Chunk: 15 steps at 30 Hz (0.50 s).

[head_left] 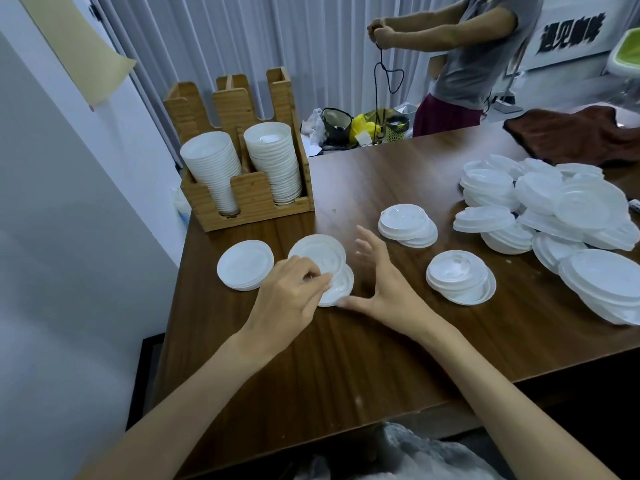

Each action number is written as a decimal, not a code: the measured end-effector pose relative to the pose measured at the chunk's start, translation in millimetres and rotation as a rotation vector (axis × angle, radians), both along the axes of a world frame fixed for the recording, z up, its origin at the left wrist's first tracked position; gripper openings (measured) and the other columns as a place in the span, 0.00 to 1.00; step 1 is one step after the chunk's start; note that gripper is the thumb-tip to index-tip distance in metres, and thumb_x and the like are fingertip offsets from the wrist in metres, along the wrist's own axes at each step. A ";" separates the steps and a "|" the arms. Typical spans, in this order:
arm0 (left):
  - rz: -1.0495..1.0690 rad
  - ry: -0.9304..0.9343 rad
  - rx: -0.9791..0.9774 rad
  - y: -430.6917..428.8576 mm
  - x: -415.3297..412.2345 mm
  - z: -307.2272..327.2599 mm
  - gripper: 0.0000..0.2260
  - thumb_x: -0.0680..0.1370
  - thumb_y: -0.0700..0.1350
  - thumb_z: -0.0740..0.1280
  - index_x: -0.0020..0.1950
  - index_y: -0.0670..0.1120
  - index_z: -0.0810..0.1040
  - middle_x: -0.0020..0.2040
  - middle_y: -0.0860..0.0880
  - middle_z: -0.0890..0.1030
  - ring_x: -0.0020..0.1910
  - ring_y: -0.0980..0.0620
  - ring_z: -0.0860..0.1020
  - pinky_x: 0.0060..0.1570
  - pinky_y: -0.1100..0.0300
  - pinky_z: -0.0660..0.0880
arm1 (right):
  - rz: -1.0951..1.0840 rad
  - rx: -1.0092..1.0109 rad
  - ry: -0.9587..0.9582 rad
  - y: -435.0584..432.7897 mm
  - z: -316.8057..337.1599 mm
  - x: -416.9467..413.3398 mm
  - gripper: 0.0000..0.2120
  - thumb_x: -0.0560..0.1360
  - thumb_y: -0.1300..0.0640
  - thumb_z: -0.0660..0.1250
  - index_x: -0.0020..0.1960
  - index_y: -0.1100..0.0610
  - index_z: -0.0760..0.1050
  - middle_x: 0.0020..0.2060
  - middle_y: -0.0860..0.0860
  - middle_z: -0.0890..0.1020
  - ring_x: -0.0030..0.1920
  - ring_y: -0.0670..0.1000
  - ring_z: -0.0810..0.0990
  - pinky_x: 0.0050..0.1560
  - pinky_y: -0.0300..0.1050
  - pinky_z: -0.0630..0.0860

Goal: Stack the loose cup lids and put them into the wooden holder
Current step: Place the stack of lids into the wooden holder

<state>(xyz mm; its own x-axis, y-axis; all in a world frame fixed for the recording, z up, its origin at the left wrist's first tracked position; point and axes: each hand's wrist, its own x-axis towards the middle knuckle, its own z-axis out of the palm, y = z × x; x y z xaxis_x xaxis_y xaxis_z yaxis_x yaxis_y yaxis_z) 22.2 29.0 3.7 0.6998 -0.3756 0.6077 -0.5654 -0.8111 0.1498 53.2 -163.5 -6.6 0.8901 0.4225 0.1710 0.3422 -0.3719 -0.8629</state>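
Dark brown wood-grain desk (346, 358) carries everything.

Largest item: loose heap of white translucent plastic cup lids (571, 216) along the right edge, unsorted and overlapping.

Next: slotted light bamboo wooden holder (252, 199) at the far left corner. Both front bays are occupied, 1 tall white nested column per bay. Cannot tell whether the left column is lids or cups.

3 short lid stacks lie apart mid-desk: far stack (407, 225) toward the far edge, right stack (459, 277) nearer the heap, left stack (244, 265) near the left edge. A 4th, the working stack (322, 261), sits in front of the holder with its lids slid out of line.

Left hand (291, 292) is on the working stack, fingers curled and pinching its near rim. Right hand (381, 275) stands beside it, fingers spread apart and holding nothing, thumb tip touching the stack's near edge.

Handling estimate: lids look thin, very light, slick and flexible. They should nest but skate sideways easily. Take hold at the rim on opposite sides with a light squeeze, and square up before lifting. A hard pinch would likely buckle them.
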 end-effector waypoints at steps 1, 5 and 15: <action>0.003 0.025 -0.007 -0.3 -1.7 -1.7 0.08 0.72 0.37 0.72 0.50 0.41 0.83 0.42 0.45 0.78 0.39 0.50 0.76 0.36 0.58 0.74 | 0.015 -0.006 0.028 2.0 -2.3 0.4 0.53 0.64 0.49 0.80 0.74 0.38 0.45 0.71 0.44 0.61 0.71 0.42 0.63 0.70 0.40 0.62; -0.003 0.079 -0.003 -3.2 -4.3 -9.7 0.09 0.71 0.37 0.73 0.51 0.41 0.83 0.45 0.45 0.80 0.42 0.51 0.78 0.37 0.56 0.77 | 0.049 -0.062 0.037 11.4 -7.9 3.7 0.59 0.61 0.47 0.81 0.74 0.36 0.40 0.74 0.50 0.62 0.71 0.41 0.61 0.71 0.42 0.60; -0.026 0.182 0.000 -6.3 -5.0 -18.7 0.10 0.75 0.43 0.67 0.53 0.44 0.83 0.50 0.47 0.82 0.47 0.52 0.78 0.44 0.57 0.78 | 0.041 -0.078 -0.085 16.5 -15.6 5.1 0.52 0.66 0.45 0.77 0.72 0.33 0.41 0.67 0.47 0.69 0.67 0.47 0.69 0.69 0.51 0.67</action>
